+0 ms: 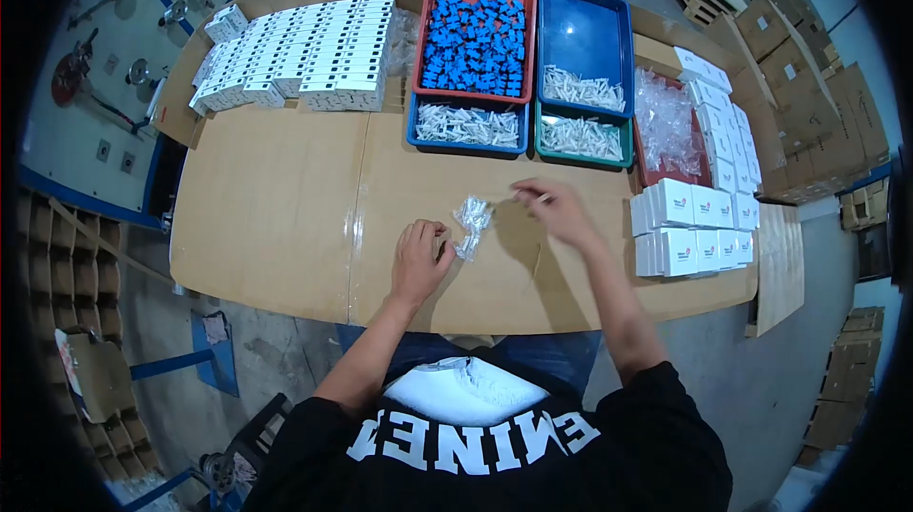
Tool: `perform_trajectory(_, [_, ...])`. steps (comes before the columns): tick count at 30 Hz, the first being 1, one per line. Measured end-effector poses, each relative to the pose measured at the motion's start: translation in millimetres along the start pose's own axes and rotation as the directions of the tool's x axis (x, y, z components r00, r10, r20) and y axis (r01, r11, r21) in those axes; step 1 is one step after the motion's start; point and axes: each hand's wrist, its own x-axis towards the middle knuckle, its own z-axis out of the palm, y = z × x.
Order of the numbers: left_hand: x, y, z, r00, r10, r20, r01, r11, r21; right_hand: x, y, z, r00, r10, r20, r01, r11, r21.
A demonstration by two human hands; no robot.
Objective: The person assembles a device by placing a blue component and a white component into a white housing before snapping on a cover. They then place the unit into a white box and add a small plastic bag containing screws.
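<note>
Worktop: so I'm standing here looking at a big brown cardboard-covered worktop (271, 198), and the person is at the middle of its near edge.
Baggies: small clear plastic packets with whitish bits inside (473, 225), lying around the middle of the worktop, a bit closer to the near edge, right between the hands.
Left hand: the left hand (420, 262) is just beside the packets, fingers loosely curled, narrow gap at the thumb, nothing in it that I can see.
Right hand: the right hand (555, 211) is off to the packets' right, fingertips pinched close. Kinda blurry, can't tell if they've got something.
Trays: by the far edge, a red plastic tray of blue plastic pieces (438, 0), two blue plastic trays (582, 37) and a green plastic tray (628, 143), these three with slim white pieces.
Boxes: printed white cartons (314, 51) fill the far left corner; plain-looking white boxes (692, 227) stack along the right edge.
</note>
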Motion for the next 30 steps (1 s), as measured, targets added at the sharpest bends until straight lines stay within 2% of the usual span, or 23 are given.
perform_trajectory(2, [-1,-2,1,1.000,0.000,0.014,0.000,1.000,0.003,-3,-10,42,0.998,0.036,0.047,-0.037,0.999,0.019])
perform_trajectory(4, [0,-1,2,1.000,-0.005,0.017,0.005,1.000,0.001,-4,-21,64,0.982,-0.190,-0.001,0.184,0.951,-0.247])
perform_trajectory(5, [-1,-1,3,1.000,0.001,0.006,-0.001,1.000,0.006,-4,-21,68,0.978,-0.209,0.024,0.203,0.906,-0.370])
perform_trajectory(9, [-2,0,2,1.000,-0.017,-0.003,0.017,1.000,0.003,-4,-13,76,0.975,-0.216,0.055,0.219,0.883,-0.415])
perform_trajectory(11, [-3,-1,1,1.000,-0.013,-0.009,0.013,1.000,-0.002,-8,-4,73,0.949,-0.292,-0.116,0.250,0.926,-0.284])
perform_trajectory(12, [-2,-2,3,1.000,-0.006,-0.006,0.006,1.000,-0.007,-10,6,70,0.949,-0.289,-0.123,0.242,0.923,-0.299])
perform_trajectory(13, [-1,-1,4,1.000,0.005,-0.004,-0.005,1.000,-0.025,-13,14,67,0.976,-0.087,-0.201,0.092,0.996,0.018])
perform_trajectory(14, [-1,-1,4,1.000,0.002,-0.014,-0.002,1.000,-0.015,-16,24,62,0.968,0.130,-0.214,-0.050,0.938,0.344])
perform_trajectory(15, [-2,0,3,1.000,-0.001,-0.022,0.001,1.000,-0.003,-21,23,53,0.964,0.136,-0.229,-0.053,0.940,0.337])
perform_trajectory(17, [-1,2,3,1.000,0.002,-0.016,-0.002,1.000,-0.013,-28,20,36,0.939,0.250,-0.238,-0.014,0.716,0.698])
perform_trajectory(20, [-1,2,2,1.000,-0.002,-0.003,0.002,1.000,-0.018,-35,17,6,0.887,0.350,-0.300,-0.040,0.707,0.706])
perform_trajectory(24, [-1,1,2,1.000,-0.003,-0.005,0.003,1.000,-0.011,-30,41,-31,0.870,0.325,-0.370,0.018,0.730,0.684])
perform_trajectory(28, [-1,2,1,1.000,-0.018,-0.003,0.018,1.000,0.000,-10,49,-64,0.825,0.424,-0.375,-0.050,0.715,0.698])
perform_trajectory(29, [-2,3,1,1.000,-0.020,-0.005,0.020,1.000,0.001,0,57,-70,0.845,0.360,-0.397,0.008,0.732,0.682])
perform_trajectory(30, [-2,2,1,1.000,-0.021,-0.007,0.021,1.000,-0.006,6,50,-73,0.846,0.359,-0.394,0.008,0.731,0.682])
